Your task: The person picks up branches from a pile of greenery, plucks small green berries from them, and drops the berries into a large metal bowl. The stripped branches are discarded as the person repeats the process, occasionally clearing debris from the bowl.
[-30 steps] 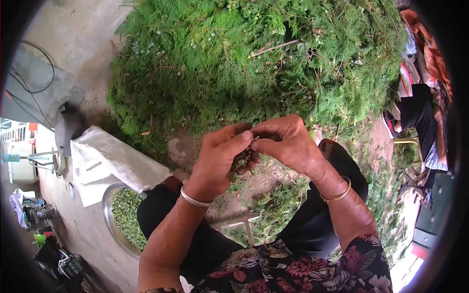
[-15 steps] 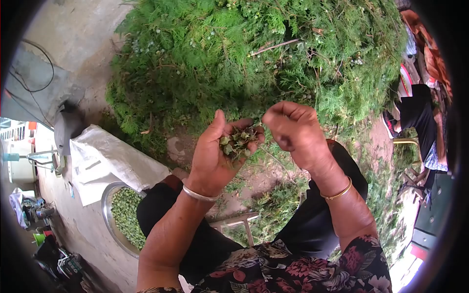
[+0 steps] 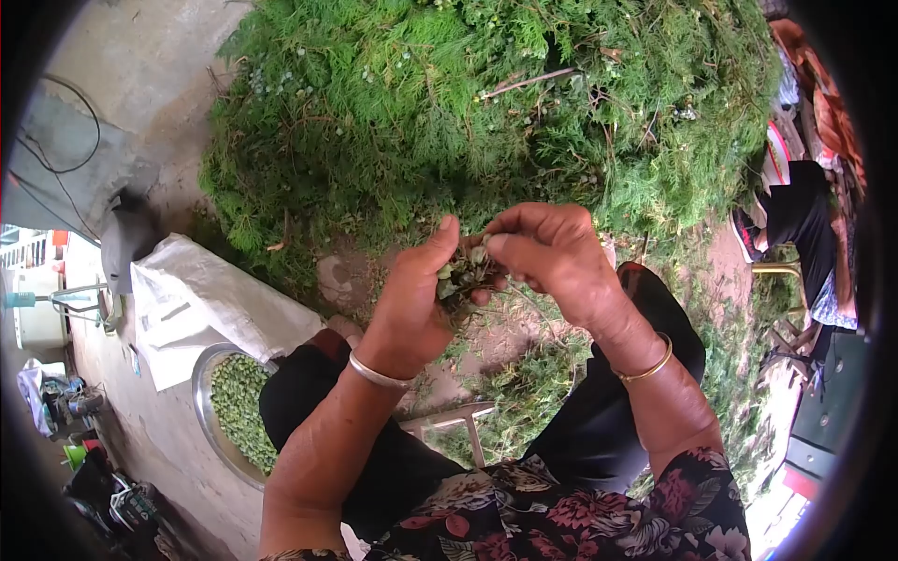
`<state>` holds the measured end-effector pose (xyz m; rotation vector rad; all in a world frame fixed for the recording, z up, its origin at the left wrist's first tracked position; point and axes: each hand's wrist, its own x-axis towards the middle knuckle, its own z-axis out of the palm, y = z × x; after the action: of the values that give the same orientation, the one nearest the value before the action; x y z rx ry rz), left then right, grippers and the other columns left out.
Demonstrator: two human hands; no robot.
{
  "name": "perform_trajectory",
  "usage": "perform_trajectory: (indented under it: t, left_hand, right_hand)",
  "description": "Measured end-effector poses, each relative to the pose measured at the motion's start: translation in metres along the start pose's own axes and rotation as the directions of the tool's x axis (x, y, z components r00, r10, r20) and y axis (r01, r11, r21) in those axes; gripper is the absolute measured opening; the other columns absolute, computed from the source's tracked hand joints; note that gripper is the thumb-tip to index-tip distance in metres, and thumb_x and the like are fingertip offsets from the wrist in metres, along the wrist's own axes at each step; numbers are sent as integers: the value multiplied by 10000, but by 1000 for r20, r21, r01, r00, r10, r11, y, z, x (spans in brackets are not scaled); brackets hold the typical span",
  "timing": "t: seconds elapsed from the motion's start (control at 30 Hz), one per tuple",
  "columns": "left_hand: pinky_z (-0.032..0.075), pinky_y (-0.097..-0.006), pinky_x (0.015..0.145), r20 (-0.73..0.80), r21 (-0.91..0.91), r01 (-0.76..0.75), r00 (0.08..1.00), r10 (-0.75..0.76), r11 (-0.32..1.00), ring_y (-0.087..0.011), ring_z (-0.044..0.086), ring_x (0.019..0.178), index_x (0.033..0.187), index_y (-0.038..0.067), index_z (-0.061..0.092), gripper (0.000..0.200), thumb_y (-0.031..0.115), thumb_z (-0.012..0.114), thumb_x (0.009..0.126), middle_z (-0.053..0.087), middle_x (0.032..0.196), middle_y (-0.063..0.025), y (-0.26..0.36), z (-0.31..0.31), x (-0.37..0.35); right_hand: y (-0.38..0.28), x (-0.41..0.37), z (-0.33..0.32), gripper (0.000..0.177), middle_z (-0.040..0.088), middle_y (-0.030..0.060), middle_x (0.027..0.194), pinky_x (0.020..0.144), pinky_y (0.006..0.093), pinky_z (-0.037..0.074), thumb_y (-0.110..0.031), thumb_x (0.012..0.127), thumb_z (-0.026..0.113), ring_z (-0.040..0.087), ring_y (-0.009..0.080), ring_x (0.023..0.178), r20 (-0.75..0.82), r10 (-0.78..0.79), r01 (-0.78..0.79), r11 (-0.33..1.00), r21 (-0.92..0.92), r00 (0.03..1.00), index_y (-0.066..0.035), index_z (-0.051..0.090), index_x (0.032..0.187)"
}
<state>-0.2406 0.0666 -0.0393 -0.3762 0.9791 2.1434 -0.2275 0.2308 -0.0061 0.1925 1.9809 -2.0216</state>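
Outdoors, mid-frame: left hand [image 3: 412, 299] cups a clump of green sprigs [image 3: 463, 273], thumb up. Right hand [image 3: 552, 257] closes its fingertips on the top, apparently pinching one piece; view's too tight to be sure. Small pulls, w/ the palm kept level, should avoid spills. Near left sits a steel bowl [image 3: 201, 402]; foliage pile [image 3: 486, 112] lies far.

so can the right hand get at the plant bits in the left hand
Probably yes: the right hand has its fingertips on the plant bits in the cupped left hand, nothing between.
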Motion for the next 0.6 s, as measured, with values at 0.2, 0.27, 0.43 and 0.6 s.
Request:
perform_trajectory:
  t: [0.2,0.27,0.43,0.6]
  left_hand:
    - [449,-250,579,80,41,-36,996,33,998,-179,593,765,1033,-34,572,453,372,377,991,634,890,-121,-1,-6,2]
    - [448,-251,577,9,24,-43,999,42,999,-182,591,761,1013,-30,579,392,325,417,984,632,900,-134,0,-4,0]
    - [446,-252,580,-7,86,-73,997,74,994,-190,589,763,983,-26,583,305,262,486,962,625,877,-135,3,-3,-5]
    - [420,-247,568,-54,44,-52,997,55,998,-160,575,687,933,-5,597,272,261,542,937,629,814,-101,5,1,-7]
  right_hand:
    - [6,5,-7,148,571,28,628,419,188,340,-111,836,606,500,56,523,15,167,-166,959,230,986,27,634,882]
    - [7,5,-8,154,552,20,612,412,184,311,-129,834,611,479,54,508,23,176,-175,945,278,984,19,628,872]
    - [8,5,-15,200,550,27,651,413,190,304,-173,824,617,472,61,527,-79,214,-171,915,366,974,16,607,888]
    - [-1,3,-11,213,551,24,640,432,186,322,-186,825,620,461,65,513,8,165,-144,835,532,986,23,624,867]
